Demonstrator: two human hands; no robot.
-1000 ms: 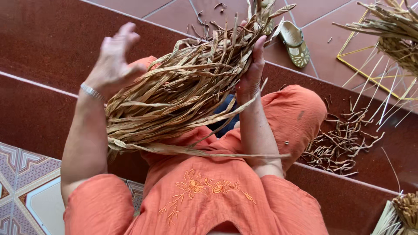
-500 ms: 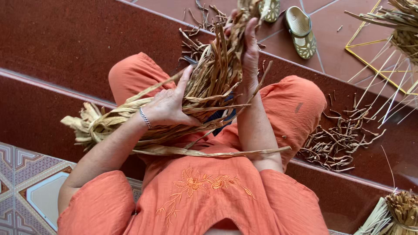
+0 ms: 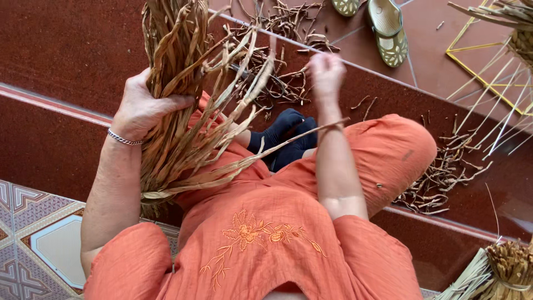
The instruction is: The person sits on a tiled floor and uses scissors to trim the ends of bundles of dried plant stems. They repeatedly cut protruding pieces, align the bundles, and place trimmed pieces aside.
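L hand [image 3: 143, 108] is gripping a bundle of dried leaves [image 3: 177, 94] w/ its grip clamped round the middle, holding it upright over the lap, tips running off the top edge. R hand [image 3: 326, 73] is blurred above the knee; can't tell its grip. Loose scraps [image 3: 444, 178] are crowding the step edge at right; sandal [image 3: 387, 30] beyond.

dried leaf bundle [image 3: 177, 105] on the left, sandals [image 3: 383, 25] far right, scrap pile [image 3: 444, 178] beside right knee.

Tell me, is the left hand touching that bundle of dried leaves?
Touching: the head view shows the left hand wrapped around the bundle of dried leaves.
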